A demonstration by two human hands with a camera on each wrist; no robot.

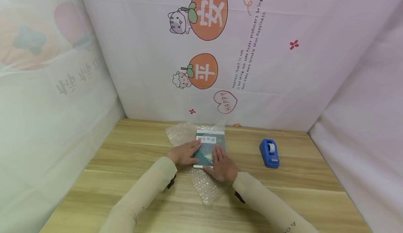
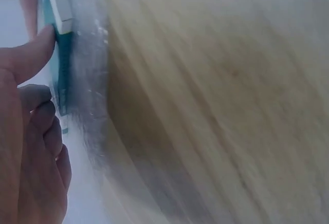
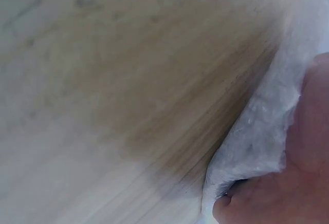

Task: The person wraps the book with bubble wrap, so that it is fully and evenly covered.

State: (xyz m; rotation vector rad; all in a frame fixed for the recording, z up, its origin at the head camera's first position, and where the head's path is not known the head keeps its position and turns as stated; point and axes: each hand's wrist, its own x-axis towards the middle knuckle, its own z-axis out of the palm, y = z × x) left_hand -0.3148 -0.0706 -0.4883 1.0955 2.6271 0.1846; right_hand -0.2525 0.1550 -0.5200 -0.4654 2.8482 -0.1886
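Note:
A teal book (image 1: 204,156) with a white label lies on a sheet of bubble wrap (image 1: 204,185) on the wooden table. My left hand (image 1: 184,153) rests along the book's left side, its fingertips over the cover. In the left wrist view its thumb (image 2: 33,54) touches the book's edge (image 2: 62,64). My right hand (image 1: 224,166) presses with extended fingers on the book's right part. There, in the right wrist view, the bubble wrap (image 3: 257,131) is folded up against the hand (image 3: 303,183).
A blue tape dispenser (image 1: 269,152) with a roll of tape stands on the table (image 1: 132,145) to the right of the book. Printed white cloth (image 1: 151,68) hangs behind the table, and more cloth walls stand at both sides.

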